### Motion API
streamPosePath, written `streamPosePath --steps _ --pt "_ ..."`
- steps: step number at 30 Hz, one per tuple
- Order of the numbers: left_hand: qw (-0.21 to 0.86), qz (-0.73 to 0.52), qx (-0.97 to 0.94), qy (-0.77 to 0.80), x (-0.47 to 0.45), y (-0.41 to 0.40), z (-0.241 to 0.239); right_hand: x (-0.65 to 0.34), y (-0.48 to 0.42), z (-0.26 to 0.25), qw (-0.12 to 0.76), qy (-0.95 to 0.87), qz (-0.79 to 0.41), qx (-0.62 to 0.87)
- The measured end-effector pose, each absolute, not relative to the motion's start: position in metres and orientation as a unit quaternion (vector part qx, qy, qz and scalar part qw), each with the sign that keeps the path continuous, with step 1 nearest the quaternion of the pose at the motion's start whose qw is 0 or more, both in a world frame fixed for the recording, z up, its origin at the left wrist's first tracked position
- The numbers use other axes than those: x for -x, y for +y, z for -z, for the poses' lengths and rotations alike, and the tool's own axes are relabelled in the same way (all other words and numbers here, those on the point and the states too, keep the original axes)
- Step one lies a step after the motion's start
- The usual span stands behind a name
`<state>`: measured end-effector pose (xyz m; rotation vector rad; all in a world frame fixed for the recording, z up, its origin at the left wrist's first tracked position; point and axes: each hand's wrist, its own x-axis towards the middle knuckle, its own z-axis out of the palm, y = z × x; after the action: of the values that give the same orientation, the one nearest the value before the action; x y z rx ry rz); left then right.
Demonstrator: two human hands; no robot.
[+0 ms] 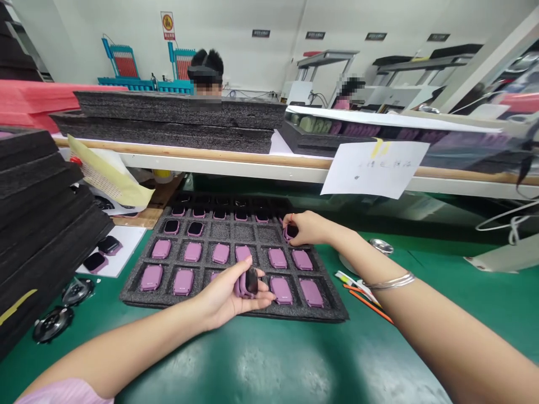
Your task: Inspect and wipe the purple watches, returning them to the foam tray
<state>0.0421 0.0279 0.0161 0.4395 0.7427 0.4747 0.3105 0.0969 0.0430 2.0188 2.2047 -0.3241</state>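
"Leaning over the green table [295, 365], what do we see spread widest before us?"

"We see the black foam tray [138, 294] in the middle, its pockets filled with purple watch cases [192, 252]. A stack of foam sheets [37, 213] rises at the left."

"And where are our hands?"

"Our left hand [223, 297] sits at the tray's near edge, palm up. Its fingers curl round two loose cases [246, 283], one purple and one showing a dark face. Our right hand [309, 227] reaches to the tray's far right. Its fingertips close on a dark-faced case [291, 231] at its pocket, but we cannot tell whether the case is lifted."

"Do we see anything smaller?"

"We wear a silver bangle [391, 282] on our right wrist. Thin orange tools [366, 297] lie on the table just right of the tray."
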Motion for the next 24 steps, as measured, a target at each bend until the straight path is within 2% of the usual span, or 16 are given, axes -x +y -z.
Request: streamPosePath --steps 5,10,16,20,24 --pt "0.881 -0.246 -0.163 0.369 -0.04 0.031 -0.018 -0.284 0.059 -0.06 -0.068 0.738 0.087 -0.666" --pt "0.893 -0.241 -0.199 0.324 -0.041 0.027 -0.026 -0.234 -0.004 -0.074 -0.241 0.788 0.179 -0.538" --pt "0.846 -0.262 -0.353 0.302 -0.042 0.022 -0.041 -0.213 -0.019 -0.057 -0.298 0.805 0.162 -0.487" --pt "0.805 -0.276 -0.439 0.289 -0.044 0.02 -0.06 -0.208 -0.016 -0.046 -0.406 0.78 0.137 -0.457" --pt "0.842 -0.242 -0.417 0.241 -0.041 0.018 -0.082 -0.208 -0.021 -0.052 -0.49 0.754 0.14 -0.415"
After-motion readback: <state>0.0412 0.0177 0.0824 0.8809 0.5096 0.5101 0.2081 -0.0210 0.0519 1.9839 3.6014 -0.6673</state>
